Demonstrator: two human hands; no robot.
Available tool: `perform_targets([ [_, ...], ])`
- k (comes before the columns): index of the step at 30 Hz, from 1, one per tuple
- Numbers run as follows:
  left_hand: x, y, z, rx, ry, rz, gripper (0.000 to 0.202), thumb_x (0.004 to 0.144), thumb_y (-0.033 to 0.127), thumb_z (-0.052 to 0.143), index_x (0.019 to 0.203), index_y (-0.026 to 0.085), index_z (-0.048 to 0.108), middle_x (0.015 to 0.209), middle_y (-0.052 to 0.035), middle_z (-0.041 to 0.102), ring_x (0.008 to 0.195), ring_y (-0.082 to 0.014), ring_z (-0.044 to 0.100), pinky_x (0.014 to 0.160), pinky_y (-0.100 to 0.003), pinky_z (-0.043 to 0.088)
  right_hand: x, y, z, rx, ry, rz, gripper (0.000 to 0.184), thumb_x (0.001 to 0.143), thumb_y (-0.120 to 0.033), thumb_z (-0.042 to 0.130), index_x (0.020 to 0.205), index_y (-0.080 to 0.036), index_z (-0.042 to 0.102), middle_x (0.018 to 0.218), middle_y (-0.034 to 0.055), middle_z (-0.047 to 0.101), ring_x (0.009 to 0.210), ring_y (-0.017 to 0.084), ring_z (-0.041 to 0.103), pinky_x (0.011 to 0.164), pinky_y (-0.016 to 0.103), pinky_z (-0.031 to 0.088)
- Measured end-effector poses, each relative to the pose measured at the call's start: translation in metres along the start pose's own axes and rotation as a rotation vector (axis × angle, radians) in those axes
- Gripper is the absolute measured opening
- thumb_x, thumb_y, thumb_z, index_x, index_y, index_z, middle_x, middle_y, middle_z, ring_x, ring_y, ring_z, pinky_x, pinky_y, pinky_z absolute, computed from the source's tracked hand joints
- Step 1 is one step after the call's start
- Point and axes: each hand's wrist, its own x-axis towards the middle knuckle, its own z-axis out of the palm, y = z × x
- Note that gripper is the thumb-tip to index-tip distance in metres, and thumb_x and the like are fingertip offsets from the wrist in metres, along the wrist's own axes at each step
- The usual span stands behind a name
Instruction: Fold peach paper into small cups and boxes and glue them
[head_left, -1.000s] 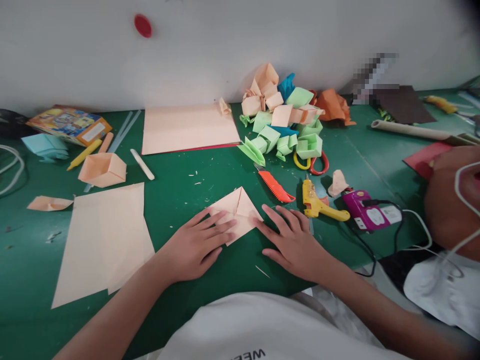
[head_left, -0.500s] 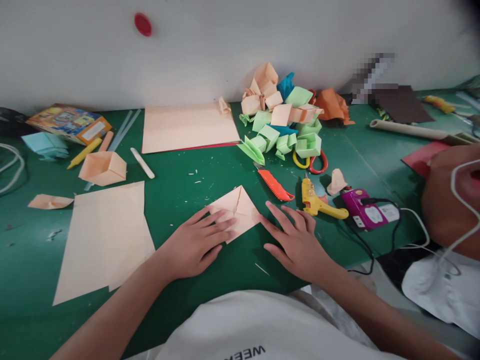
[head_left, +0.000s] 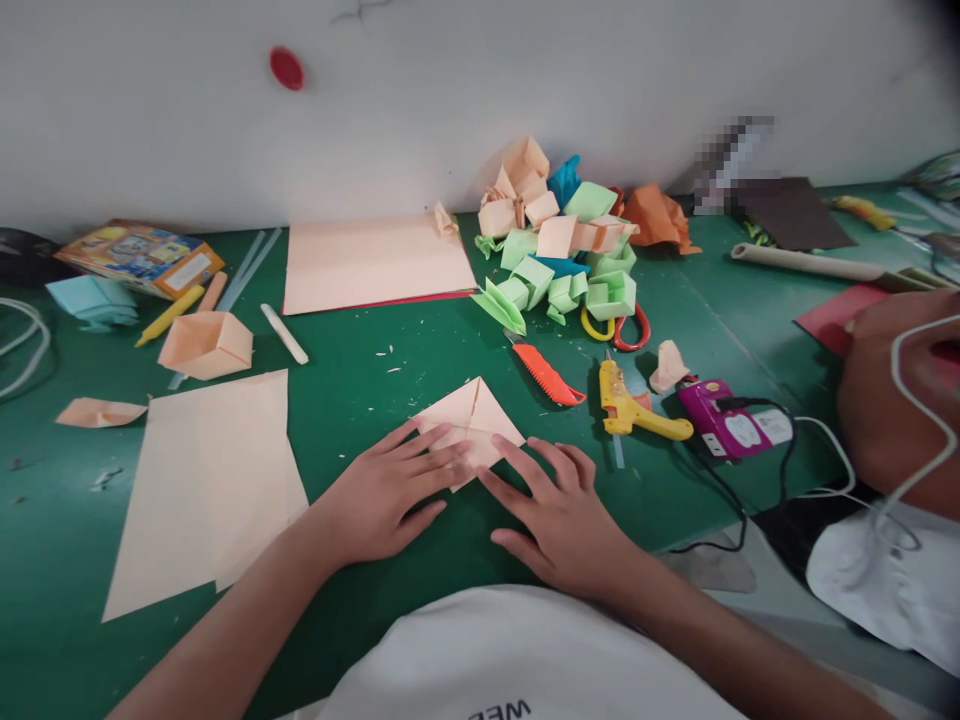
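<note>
A folded peach paper square [head_left: 480, 408] lies turned like a diamond on the green table, its creases meeting near the middle. My left hand [head_left: 390, 495] rests flat over its left side, fingers spread. My right hand [head_left: 559, 510] is open too, with its index and middle fingertips on the lower right part of the paper. To the left lie flat peach paper sheets [head_left: 195, 480]. Beyond the folded paper are an orange utility knife [head_left: 546, 372] and a yellow glue gun [head_left: 630, 405].
Folded paper boxes [head_left: 559, 240] are heaped against the wall, with scissors [head_left: 631, 328] beside them. A purple power adapter [head_left: 724, 420] trails cords at right, near another person [head_left: 892, 400]. Further left stand a peach paper box [head_left: 206, 345] and a yellow marker [head_left: 169, 316].
My right hand has moved left and slightly down, from the paper's right corner onto its lower right part. My left hand stays on the paper. The view has shifted slightly.
</note>
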Motion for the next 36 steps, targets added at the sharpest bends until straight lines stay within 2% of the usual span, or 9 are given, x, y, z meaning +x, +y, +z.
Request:
perform_targets([
  [5, 0.001, -0.002, -0.002, -0.049, -0.021, -0.023, 0.039, 0.098, 0.022, 0.050, 0.135, 0.026, 0.061, 0.151, -0.0028, 0.056, 0.149, -0.0254, 0.038, 0.126, -0.051, 0.026, 0.011, -0.004, -0.005, 0.027, 0.009, -0.082, 0.048, 0.102, -0.055, 0.042, 0.144, -0.037, 0.055, 0.161, 0.0043, 0.040, 0.136, 0.039, 0.032, 0.108, 0.061, 0.023],
  [10, 0.000, -0.004, 0.000, -0.051, -0.018, -0.026, 0.042, 0.099, 0.019, 0.047, 0.139, 0.026, 0.058, 0.146, -0.0018, 0.061, 0.150, -0.0251, 0.037, 0.126, -0.052, 0.026, 0.023, -0.007, -0.008, 0.092, 0.000, -0.116, 0.045, 0.102, -0.057, 0.040, 0.138, -0.039, 0.061, 0.160, 0.0031, 0.040, 0.137, 0.037, 0.032, 0.109, 0.060, 0.023],
  [17, -0.002, -0.005, 0.003, -0.029, -0.017, 0.006, 0.043, 0.100, 0.023, 0.049, 0.143, 0.026, 0.056, 0.143, -0.0030, 0.063, 0.150, -0.0270, 0.037, 0.126, -0.055, 0.024, 0.034, -0.003, -0.009, 0.196, -0.022, -0.203, 0.043, 0.102, -0.054, 0.044, 0.131, -0.032, 0.067, 0.155, 0.0059, 0.047, 0.137, 0.035, 0.036, 0.111, 0.057, 0.026],
  [21, -0.003, -0.003, 0.001, -0.029, -0.012, -0.001, 0.046, 0.098, 0.028, 0.054, 0.144, 0.029, 0.056, 0.146, -0.0042, 0.060, 0.148, -0.0270, 0.041, 0.125, -0.053, 0.026, 0.050, 0.017, -0.009, 0.265, 0.019, -0.178, 0.049, 0.103, -0.045, 0.044, 0.146, -0.023, 0.053, 0.149, 0.0094, 0.055, 0.135, 0.029, 0.043, 0.110, 0.049, 0.035],
  [23, -0.003, -0.004, 0.001, 0.008, -0.001, -0.011, 0.046, 0.098, 0.030, 0.054, 0.144, 0.032, 0.055, 0.151, -0.0033, 0.056, 0.147, -0.0273, 0.043, 0.124, -0.052, 0.030, 0.059, 0.026, -0.007, 0.225, 0.013, -0.112, 0.057, 0.104, -0.044, 0.043, 0.155, -0.019, 0.041, 0.155, 0.0115, 0.049, 0.141, 0.029, 0.040, 0.114, 0.051, 0.033],
  [26, -0.004, -0.004, 0.003, 0.074, 0.020, -0.030, 0.043, 0.099, 0.032, 0.054, 0.142, 0.037, 0.057, 0.155, -0.0030, 0.051, 0.147, -0.0300, 0.041, 0.118, -0.053, 0.037, 0.068, 0.034, -0.003, 0.080, -0.059, -0.129, 0.064, 0.105, -0.049, 0.039, 0.160, -0.018, 0.030, 0.166, 0.0105, 0.031, 0.150, 0.034, 0.027, 0.118, 0.063, 0.023],
  [30, -0.005, -0.002, 0.004, 0.094, 0.044, -0.059, 0.041, 0.100, 0.034, 0.053, 0.140, 0.039, 0.059, 0.155, -0.0043, 0.051, 0.144, -0.0301, 0.047, 0.112, -0.052, 0.043, 0.070, 0.035, 0.001, -0.017, -0.097, -0.185, 0.068, 0.105, -0.054, 0.033, 0.161, -0.017, 0.025, 0.170, 0.0098, 0.020, 0.152, 0.037, 0.022, 0.117, 0.065, 0.024],
  [33, -0.006, 0.001, 0.003, 0.081, 0.107, -0.099, 0.037, 0.100, 0.032, 0.053, 0.136, 0.037, 0.062, 0.150, -0.0041, 0.057, 0.141, -0.0272, 0.050, 0.114, -0.050, 0.042, 0.074, 0.033, 0.003, -0.045, -0.077, -0.202, 0.072, 0.103, -0.059, 0.035, 0.161, -0.017, 0.026, 0.169, 0.0108, 0.022, 0.152, 0.038, 0.021, 0.118, 0.064, 0.023],
  [36, -0.005, 0.003, 0.001, 0.100, 0.216, -0.157, 0.027, 0.099, 0.030, 0.054, 0.119, 0.033, 0.073, 0.142, -0.0040, 0.063, 0.139, -0.0274, 0.051, 0.117, -0.051, 0.040, 0.081, 0.026, 0.004, -0.048, -0.035, -0.182, 0.071, 0.103, -0.058, 0.038, 0.159, -0.015, 0.030, 0.167, 0.0124, 0.028, 0.148, 0.039, 0.027, 0.116, 0.064, 0.025],
])
